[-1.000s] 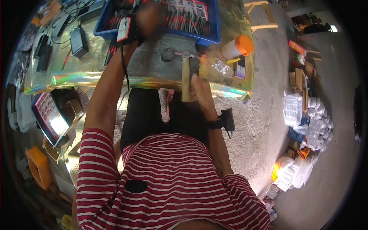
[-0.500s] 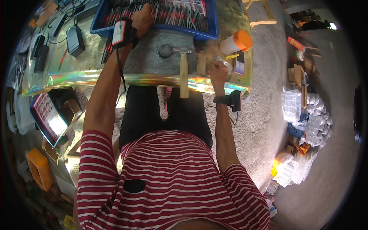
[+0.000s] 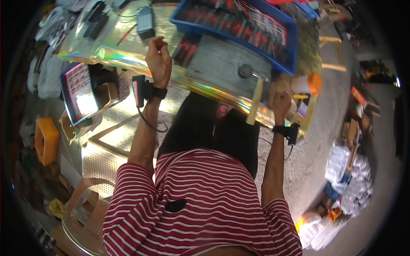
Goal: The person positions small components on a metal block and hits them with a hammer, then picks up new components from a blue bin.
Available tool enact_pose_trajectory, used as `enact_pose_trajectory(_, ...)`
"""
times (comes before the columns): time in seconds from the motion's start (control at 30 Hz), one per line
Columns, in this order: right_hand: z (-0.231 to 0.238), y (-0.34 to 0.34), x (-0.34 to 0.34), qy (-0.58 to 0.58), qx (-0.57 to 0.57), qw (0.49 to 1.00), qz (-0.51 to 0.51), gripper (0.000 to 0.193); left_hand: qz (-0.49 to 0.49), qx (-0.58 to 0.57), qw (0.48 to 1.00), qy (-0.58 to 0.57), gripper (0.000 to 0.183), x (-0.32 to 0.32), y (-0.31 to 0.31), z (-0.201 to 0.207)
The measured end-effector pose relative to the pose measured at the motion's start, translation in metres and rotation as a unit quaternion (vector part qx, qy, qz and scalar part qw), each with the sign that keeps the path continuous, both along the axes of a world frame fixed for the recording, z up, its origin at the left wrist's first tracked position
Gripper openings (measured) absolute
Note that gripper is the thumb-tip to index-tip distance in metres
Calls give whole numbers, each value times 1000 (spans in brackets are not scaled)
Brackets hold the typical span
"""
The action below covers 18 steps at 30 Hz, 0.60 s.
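My left hand [image 3: 159, 64] is raised at the table's front edge, left of a grey metal slab [image 3: 213, 59]. Its fingers are loosely bent and apart, with nothing visible in them. My right hand [image 3: 281, 103] is closed beside a jar with an orange lid [image 3: 308, 84]; what its fingers hold, if anything, is too small to make out. Between the hands, a hammer [image 3: 255, 102] lies on the slab, its wooden handle jutting over the front edge. Several slim red-and-black pieces [image 3: 185, 51] lie at the slab's left side.
Behind the slab stands a blue tray [image 3: 232, 37] filled with slim red-and-black pieces and a printed sheet. A dark grey box-shaped device [image 3: 145, 23] sits at the back left. A plastic chair [image 3: 100, 170] stands at my left, and wrapped packages [image 3: 356, 183] lie on the floor at right.
My left hand has left the blue tray and come back toward me, to the table's front edge. The view has turned left. My right hand stays closed near the jar.
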State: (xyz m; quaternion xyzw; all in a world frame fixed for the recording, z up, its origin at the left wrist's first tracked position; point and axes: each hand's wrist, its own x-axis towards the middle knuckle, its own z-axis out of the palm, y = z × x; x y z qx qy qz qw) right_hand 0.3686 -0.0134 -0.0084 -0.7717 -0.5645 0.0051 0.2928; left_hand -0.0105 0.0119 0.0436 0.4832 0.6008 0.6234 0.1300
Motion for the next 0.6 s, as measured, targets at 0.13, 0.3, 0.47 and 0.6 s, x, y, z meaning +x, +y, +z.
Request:
enact_pose_trajectory(0.13,-1,9,7,-86,-100,991,8,21,16,-98,995,31,20,-25,-5,-18)
enact_pose_trajectory(0.3,4,16,16,-142,-119,980,75,23,-31,-120,989,81,17,-29,6,-34)
enact_pose_trajectory(0.47,3,19,29,-116,-136,976,128,24,-69,-167,973,142,22,-21,32,-42)
enact_pose_trajectory(0.6,8,18,26,-118,-145,969,164,24,-66,-184,958,211,27,-19,39,-43)
